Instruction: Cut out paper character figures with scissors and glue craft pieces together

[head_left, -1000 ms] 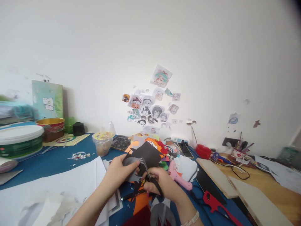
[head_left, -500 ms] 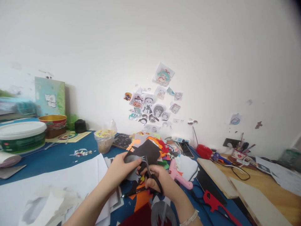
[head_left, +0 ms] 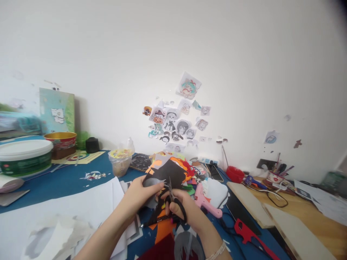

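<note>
My left hand (head_left: 145, 193) pinches a grey paper cutout (head_left: 152, 181) between thumb and fingers, low over the desk. My right hand (head_left: 180, 207) is closed around the black handles of a pair of scissors (head_left: 170, 191), blades pointing up and away. The blades stand right beside the grey cutout and my left thumb; whether they touch it I cannot tell. Behind both hands lies black paper (head_left: 173, 172) on a heap of coloured scraps. Under them are orange paper (head_left: 164, 231) and a dark pen (head_left: 154, 221). Another grey cutout (head_left: 187, 245) lies near me on dark red paper (head_left: 159, 249).
A pink glue gun (head_left: 207, 202) and a red-handled tool (head_left: 253, 238) lie to the right, near pale boards (head_left: 252, 204). White paper sheets (head_left: 89, 204) cover the left front. A plastic cup (head_left: 120, 162) and a white-lidded tub (head_left: 25, 157) stand farther back.
The scissors have turned slightly more upright, and their blades look closer together. My right hand has shifted a little; my left hand keeps its hold on the grey cutout.
</note>
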The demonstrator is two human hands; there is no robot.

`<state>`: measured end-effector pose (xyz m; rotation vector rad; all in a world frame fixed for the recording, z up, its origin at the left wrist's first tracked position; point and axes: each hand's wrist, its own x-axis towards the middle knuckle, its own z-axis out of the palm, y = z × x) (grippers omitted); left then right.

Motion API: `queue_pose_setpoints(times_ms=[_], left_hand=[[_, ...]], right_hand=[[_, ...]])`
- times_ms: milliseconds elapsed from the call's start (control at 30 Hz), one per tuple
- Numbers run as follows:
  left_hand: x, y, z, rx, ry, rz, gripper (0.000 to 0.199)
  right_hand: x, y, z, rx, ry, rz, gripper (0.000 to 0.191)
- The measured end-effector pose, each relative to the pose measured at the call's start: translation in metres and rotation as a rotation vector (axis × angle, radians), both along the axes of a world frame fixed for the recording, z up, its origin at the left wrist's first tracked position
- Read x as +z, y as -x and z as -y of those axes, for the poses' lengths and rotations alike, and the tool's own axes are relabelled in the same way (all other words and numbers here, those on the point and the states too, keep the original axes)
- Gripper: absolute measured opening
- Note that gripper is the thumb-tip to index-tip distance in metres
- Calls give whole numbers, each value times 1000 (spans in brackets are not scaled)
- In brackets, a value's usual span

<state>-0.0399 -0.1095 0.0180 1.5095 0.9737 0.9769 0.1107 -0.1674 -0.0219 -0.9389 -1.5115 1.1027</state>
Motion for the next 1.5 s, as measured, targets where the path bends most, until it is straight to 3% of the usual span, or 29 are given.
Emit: queue_pose_setpoints(times_ms=[133,367,733,867,1100,1333,1500], left_hand=[[-3,2,-5,-18,8,14,27],[-2,7,-13,32,-135,-182,29],[-11,6,-16,-37,-205,-220,23],[-12,5,-14,-67,-152,-204,21],[-8,7,-8,-289,80,-13,20],[-9,6,-15,-102,-180,-241,19],[-10,5,-14,-73,-217,-270,17]], right_hand=[[-1,-2,-1,-31,5,47,53],[-6,-5,-4,-16,49,106,48],[-1,-10,0,-41,13,285,49],[-6,-16,-2,-44,27,330,49],[-3,-19,0,-14,23,331,50],[-2,-17,0,1,42,298,45],[-1,-16,1,-66,17,418,46]])
